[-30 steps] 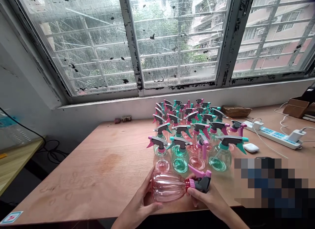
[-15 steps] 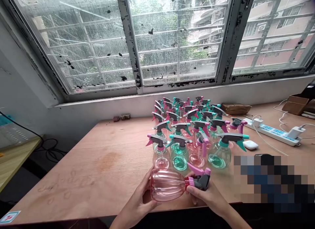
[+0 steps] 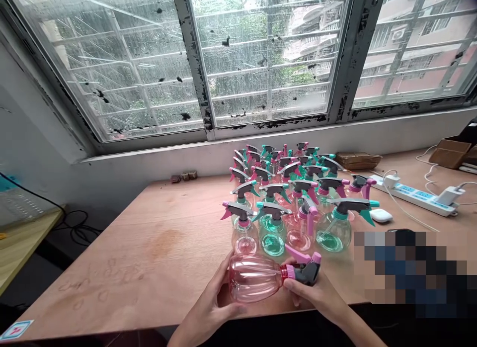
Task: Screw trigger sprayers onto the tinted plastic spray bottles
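Note:
A clear pink spray bottle (image 3: 255, 282) lies on its side in both my hands, just above the near edge of the wooden table (image 3: 149, 257). My left hand (image 3: 216, 302) is wrapped round the bottle's round base. At the neck, my right hand (image 3: 316, 295) grips the grey and pink trigger head (image 3: 305, 270). Right behind stands a dense cluster of several pink and teal spray bottles (image 3: 290, 203), all upright, with their triggers pointing to either side.
A white power strip (image 3: 417, 198) with plugged chargers and cables lies at the right, a white earbud case (image 3: 380, 215) beside it. A cardboard box (image 3: 449, 153) and a flat brown pad (image 3: 357, 160) sit near the window sill. A second table (image 3: 22, 242) stands at the left.
The view has tilted slightly, so everything sits a little higher in the picture. The pink bottle stays held sideways in both hands with hardly any shift.

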Demonstrator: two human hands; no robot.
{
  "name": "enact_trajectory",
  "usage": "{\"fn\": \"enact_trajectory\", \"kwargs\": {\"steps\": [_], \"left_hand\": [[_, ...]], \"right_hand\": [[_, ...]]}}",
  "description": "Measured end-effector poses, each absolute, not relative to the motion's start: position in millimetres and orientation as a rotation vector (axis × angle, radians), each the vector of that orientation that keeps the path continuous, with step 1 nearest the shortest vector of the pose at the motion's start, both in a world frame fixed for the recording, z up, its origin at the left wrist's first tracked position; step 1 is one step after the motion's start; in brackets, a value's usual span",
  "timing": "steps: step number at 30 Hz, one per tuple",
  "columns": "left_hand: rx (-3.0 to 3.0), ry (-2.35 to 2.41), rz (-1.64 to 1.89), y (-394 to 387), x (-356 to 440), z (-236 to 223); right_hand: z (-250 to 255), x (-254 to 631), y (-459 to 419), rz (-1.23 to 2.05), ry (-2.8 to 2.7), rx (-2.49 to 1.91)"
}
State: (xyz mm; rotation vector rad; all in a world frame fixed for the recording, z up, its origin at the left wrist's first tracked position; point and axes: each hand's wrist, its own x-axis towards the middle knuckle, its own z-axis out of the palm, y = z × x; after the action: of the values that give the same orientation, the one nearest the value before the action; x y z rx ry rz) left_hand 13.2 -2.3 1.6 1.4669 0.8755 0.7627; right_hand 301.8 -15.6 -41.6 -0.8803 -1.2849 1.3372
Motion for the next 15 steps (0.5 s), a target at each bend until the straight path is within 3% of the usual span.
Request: {"fn": "enact_trajectory", "kwargs": {"steps": [15], "left_hand": [[1.492, 0.889, 0.764, -3.2, 10.3, -2.3]], "right_hand": [[-43.9, 300.0, -16.1, 1.320, -1.227, -0.892]]}}
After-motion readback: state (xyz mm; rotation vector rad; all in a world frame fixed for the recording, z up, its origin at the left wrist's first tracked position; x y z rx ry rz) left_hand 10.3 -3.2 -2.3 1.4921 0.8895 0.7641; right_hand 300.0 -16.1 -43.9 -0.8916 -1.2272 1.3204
